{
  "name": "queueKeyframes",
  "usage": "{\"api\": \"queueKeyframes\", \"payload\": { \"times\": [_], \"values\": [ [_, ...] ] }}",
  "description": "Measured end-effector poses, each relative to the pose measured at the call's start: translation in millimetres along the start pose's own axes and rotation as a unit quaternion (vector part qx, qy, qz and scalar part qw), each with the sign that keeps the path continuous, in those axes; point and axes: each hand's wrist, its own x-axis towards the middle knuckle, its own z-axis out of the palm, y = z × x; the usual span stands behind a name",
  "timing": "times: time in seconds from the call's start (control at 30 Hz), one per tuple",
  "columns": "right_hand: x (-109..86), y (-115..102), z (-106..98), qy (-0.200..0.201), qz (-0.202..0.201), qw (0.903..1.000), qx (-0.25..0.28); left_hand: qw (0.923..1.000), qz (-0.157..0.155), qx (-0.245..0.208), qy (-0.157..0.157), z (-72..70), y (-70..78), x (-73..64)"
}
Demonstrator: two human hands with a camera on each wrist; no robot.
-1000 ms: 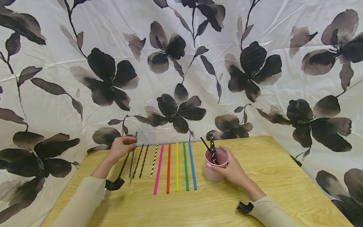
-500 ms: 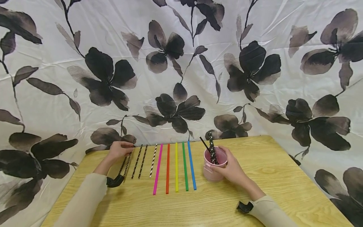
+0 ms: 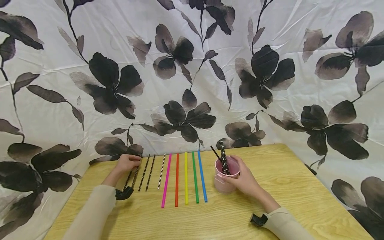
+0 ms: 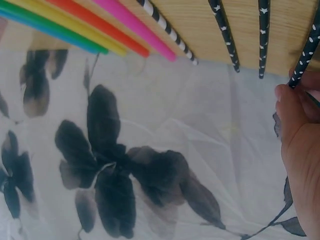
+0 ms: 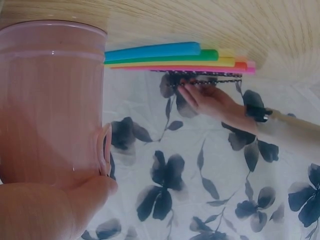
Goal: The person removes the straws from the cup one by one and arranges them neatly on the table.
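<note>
My left hand (image 3: 127, 164) pinches the far end of a black straw (image 4: 306, 52) with white dots, at the left of a row of straws. Just left of it lies another dark straw (image 3: 128, 180), partly hidden by the hand and wrist. With curled fingers my right hand (image 3: 244, 178) grips a pink cup (image 3: 222, 185) around its side; the cup stands upright on the table. Several black straws with white marks (image 3: 223, 158) lean inside the cup. In the right wrist view, the cup's handle (image 5: 104, 150) is beside my thumb.
Right of the left hand lie two star-patterned black straws (image 4: 263, 35), a black-and-white striped straw (image 3: 161, 171), then pink (image 3: 166, 181), red (image 3: 177, 180), yellow (image 3: 186, 178), green (image 3: 195, 176) and blue (image 3: 202, 176) straws. A floral cloth (image 3: 180, 83) hangs behind the wooden table (image 3: 168, 223).
My left hand has lowered the dotted straw from a raised, upright pose to the table, moving slightly left and down. The right hand stays on the cup.
</note>
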Motion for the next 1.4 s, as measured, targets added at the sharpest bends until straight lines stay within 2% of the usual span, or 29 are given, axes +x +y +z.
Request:
{"api": "queueKeyframes", "payload": {
  "times": [0.2,0.4,0.63,0.93,1.23,1.4],
  "values": [
    [-1.4,-0.7,-2.5,-0.008,-0.005,0.9999,0.001,0.9998,-0.007,-0.017,-0.010,6.2,-1.0,5.4],
    [-0.9,0.4,-2.5,-0.012,-0.010,0.9999,0.000,0.9998,-0.018,0.006,-0.003,9.3,-5.3,9.5],
    [-0.7,2.4,0.2,-0.005,-0.007,0.9999,0.007,0.9997,-0.024,0.000,0.003,8.9,-8.2,5.6],
    [-0.9,2.7,0.2,0.001,-0.004,1.0000,0.003,0.9991,-0.017,0.038,0.000,5.8,-2.1,3.8],
    [-0.7,2.3,-0.5,0.000,-0.016,0.9998,0.011,0.9993,-0.018,0.030,-0.013,9.1,3.4,5.8],
    [-1.7,1.3,-0.5,-0.001,-0.011,0.9999,0.008,0.9993,-0.005,0.021,-0.032,8.8,4.8,3.0]
  ]
}}
